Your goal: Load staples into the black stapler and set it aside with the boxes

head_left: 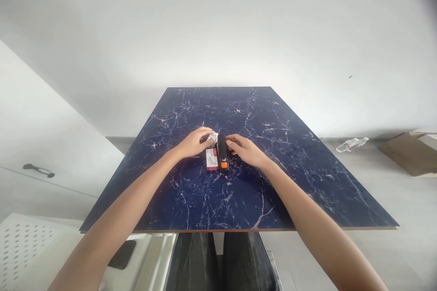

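Note:
A black stapler (222, 151) with an orange patch at its near end lies lengthwise near the middle of the blue marble-patterned table (205, 200). Directly to its left is a small red-and-white box (212, 160) with a grey shape printed on it. Between thumb and fingers, my left hand (196, 142) grips a small white printed packet (213, 138) just beyond that box. My right hand (246, 150) is at the stapler's right side, fingers slightly curved and thumb apart, fingertips at its edge. Whether they press on it is hard to see.
A white wall stands behind the table's far edge. On the floor to the right lie a clear plastic bottle (351, 144) and a cardboard box (406, 154). A white perforated seat (27, 245) and a dark flat object (123, 254) are at the lower left.

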The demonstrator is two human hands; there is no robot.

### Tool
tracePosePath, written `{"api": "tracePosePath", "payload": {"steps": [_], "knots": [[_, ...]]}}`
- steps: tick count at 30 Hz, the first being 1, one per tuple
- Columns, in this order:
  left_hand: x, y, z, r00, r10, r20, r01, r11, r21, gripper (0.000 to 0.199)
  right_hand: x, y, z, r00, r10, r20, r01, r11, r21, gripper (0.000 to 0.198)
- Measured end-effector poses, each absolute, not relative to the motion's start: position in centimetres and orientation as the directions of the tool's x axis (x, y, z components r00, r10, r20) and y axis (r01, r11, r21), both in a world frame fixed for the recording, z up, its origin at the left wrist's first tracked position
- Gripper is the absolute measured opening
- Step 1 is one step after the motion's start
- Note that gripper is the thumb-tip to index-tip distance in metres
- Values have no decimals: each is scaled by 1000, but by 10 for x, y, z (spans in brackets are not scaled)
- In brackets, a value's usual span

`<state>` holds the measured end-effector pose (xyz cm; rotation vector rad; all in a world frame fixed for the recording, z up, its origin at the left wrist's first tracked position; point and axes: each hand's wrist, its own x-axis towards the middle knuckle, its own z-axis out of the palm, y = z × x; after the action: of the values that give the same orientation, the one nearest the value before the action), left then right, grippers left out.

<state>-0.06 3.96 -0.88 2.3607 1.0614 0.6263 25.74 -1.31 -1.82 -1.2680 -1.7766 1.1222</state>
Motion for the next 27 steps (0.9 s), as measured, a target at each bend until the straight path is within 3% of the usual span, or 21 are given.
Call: {"api": "tracePosePath", "payload": {"steps": [5,8,13,17,22,27], "knots": [[-14,40,-1,611,771,177,591,-594,546,46,259,-15,-19,-313,949,32,423,170,-890,34],[-13,39,1,599,764,242,631,-636,445,41,259,-15,-19,-314,948,40,459,189,-868,36],[0,31,1,434,845,312,771,-528,356,30,259,-14,-21,-314,949,32,448,177,-876,37],[1,19,3,459,813,359,762,-568,312,29,259,-14,-21,-308,951,29,465,177,-867,36],[-12,18,4,453,834,314,717,-550,428,35,259,-18,-17,-330,944,-18,381,115,-917,35],[-14,15,4,513,854,90,584,-424,693,42,254,-28,-10,-365,928,-71,297,43,-954,36]]}}
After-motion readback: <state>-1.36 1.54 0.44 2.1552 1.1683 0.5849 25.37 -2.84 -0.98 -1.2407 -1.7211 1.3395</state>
